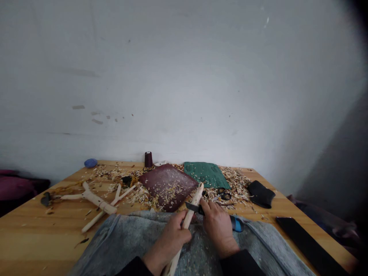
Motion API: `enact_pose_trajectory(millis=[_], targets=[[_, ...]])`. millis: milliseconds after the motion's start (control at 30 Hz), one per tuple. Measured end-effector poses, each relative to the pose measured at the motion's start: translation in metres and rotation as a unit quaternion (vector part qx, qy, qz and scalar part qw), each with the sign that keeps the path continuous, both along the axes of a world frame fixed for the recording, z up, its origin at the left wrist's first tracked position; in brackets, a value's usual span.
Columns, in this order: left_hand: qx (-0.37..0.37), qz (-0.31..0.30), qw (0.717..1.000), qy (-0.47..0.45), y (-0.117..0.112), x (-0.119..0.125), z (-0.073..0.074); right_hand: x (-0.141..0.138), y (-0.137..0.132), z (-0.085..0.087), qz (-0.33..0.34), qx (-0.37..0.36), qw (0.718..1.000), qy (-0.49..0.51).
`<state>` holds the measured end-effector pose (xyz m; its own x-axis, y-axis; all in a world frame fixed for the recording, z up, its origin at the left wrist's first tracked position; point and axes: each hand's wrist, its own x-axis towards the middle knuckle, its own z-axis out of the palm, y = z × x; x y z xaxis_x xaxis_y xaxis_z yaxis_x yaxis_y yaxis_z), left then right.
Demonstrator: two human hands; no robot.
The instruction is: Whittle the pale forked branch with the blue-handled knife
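Fingers (pixel 180 224) of left hand (pixel 169 241) wrapped round pale wooden stick (pixel 196 196); right hand (pixel 219 230) closed on blue-handled knife (pixel 191 207), blade at stick. Stick's lower end over gray cloth (pixel 135 237). Beyond: bench (pixel 34 230), wood shavings (pixel 235 188), dark red pad (pixel 166 188), green mat (pixel 205 173), scissors (pixel 224 194), forked branch (pixel 92 197).

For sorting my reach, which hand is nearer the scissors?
Right. Your right hand sits just in front of the scissors; your left hand is farther off, to their left, around the wooden stick.
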<state>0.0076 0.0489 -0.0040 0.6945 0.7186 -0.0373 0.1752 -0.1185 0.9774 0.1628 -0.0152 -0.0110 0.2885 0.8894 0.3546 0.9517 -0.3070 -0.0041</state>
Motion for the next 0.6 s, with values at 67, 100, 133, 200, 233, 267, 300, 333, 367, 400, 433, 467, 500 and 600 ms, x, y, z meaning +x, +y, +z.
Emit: enact_pose_trajectory(millis=[67,100,133,200,233,267,300,333,367,400,433,467,500,600], targets=[[0.021,0.001,1.000,-0.010,-0.002,-0.001,0.006,-0.001,0.000,-0.002,0.000,0.019,1.000,-0.007],[0.032,0.001,0.999,-0.015,-0.003,-0.002,0.008,-0.001,0.001,-0.003,0.001,0.028,1.000,-0.009],[0.043,0.001,0.999,-0.017,-0.004,-0.003,0.010,0.000,0.001,-0.004,0.002,0.036,0.999,-0.012],[0.055,0.004,0.998,-0.003,-0.006,-0.004,0.011,0.003,0.002,-0.006,-0.002,0.045,0.999,-0.019],[0.056,0.006,0.998,0.007,-0.007,-0.004,0.011,0.006,0.003,-0.006,-0.013,0.046,0.999,-0.020],[0.052,0.006,0.998,0.016,-0.008,-0.005,0.010,0.010,0.003,-0.006,-0.030,0.044,0.998,-0.019],[0.046,0.004,0.999,0.023,-0.009,-0.005,0.009,0.015,0.003,-0.006,-0.056,0.042,0.997,-0.013],[0.039,0.001,0.999,0.028,-0.010,-0.005,0.008,0.019,0.003,-0.006,-0.087,0.034,0.996,-0.004],[0.033,-0.004,0.999,0.031,-0.012,-0.005,0.007,0.023,0.003,-0.005,-0.112,0.025,0.993,0.004],[0.030,-0.008,0.999,0.031,-0.013,-0.005,0.007,0.025,0.002,-0.005,-0.128,0.018,0.992,0.013],[0.026,-0.012,0.999,0.028,-0.014,-0.004,0.006,0.025,0.002,-0.004,-0.124,0.011,0.992,0.023],[0.024,-0.015,0.999,0.025,-0.014,-0.004,0.006,0.024,0.002,-0.004,-0.108,0.006,0.994,0.031],[0.023,-0.016,0.999,0.019,-0.014,-0.003,0.005,0.022,0.002,-0.003,-0.086,0.004,0.996,0.037],[0.014,-0.008,1.000,-0.002,-0.012,0.000,0.001,0.008,0.002,-0.002,-0.028,-0.007,0.999,0.046]])
